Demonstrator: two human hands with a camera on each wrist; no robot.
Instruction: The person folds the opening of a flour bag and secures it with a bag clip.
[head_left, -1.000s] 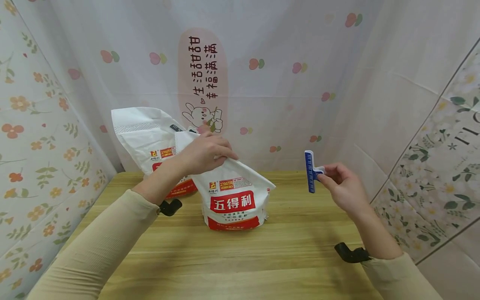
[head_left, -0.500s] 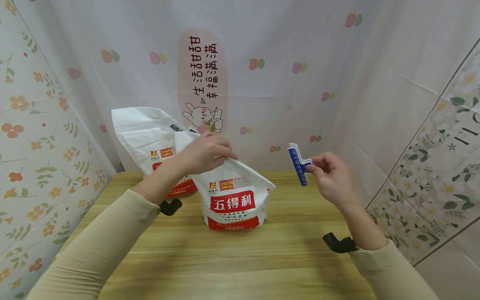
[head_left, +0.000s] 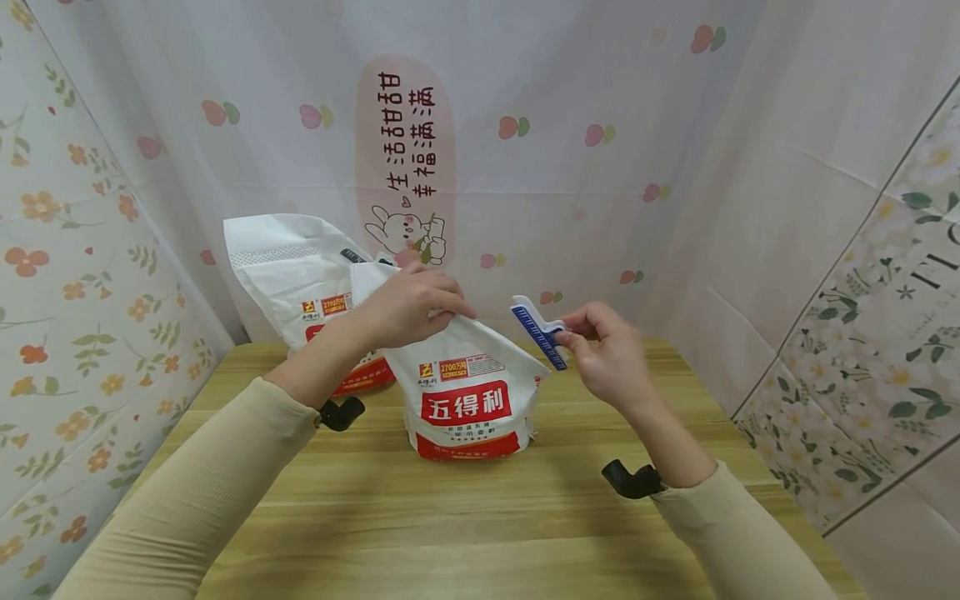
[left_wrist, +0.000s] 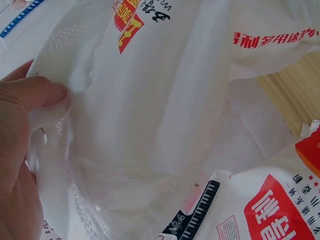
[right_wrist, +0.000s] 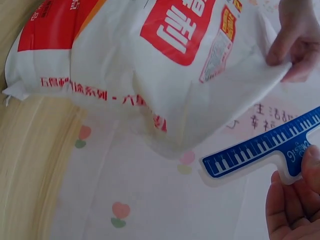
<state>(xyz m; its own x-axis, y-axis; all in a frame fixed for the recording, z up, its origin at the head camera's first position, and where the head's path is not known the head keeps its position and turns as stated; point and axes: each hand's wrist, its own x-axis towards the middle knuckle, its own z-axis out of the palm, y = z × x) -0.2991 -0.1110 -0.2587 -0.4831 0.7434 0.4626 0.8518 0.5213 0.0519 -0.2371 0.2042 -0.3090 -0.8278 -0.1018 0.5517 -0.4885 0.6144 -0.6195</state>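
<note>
A white flour bag (head_left: 465, 404) with a red label stands on the table, its top folded over to a slanting edge. My left hand (head_left: 411, 307) pinches that upper edge between thumb and fingers; the left wrist view shows the thumb (left_wrist: 47, 92) pressed on the white material. Just right of the bag, my right hand (head_left: 611, 354) holds a blue and white clip (head_left: 542, 337) by its handles, above the table. Piano keys are printed along the clip's long bar (right_wrist: 260, 147), which lies close beside the bag's right corner.
A second, similar flour bag (head_left: 281, 267) stands behind on the left, partly hidden by my left arm. A dark piano-key clip (left_wrist: 197, 215) is at its top. Patterned curtains (head_left: 570, 192) enclose the wooden table (head_left: 465, 533) at the back and sides.
My right hand has carried the blue clip leftward to the front bag's right corner, and the clip has tilted from near upright to a slant. My left hand stays on the bag.
</note>
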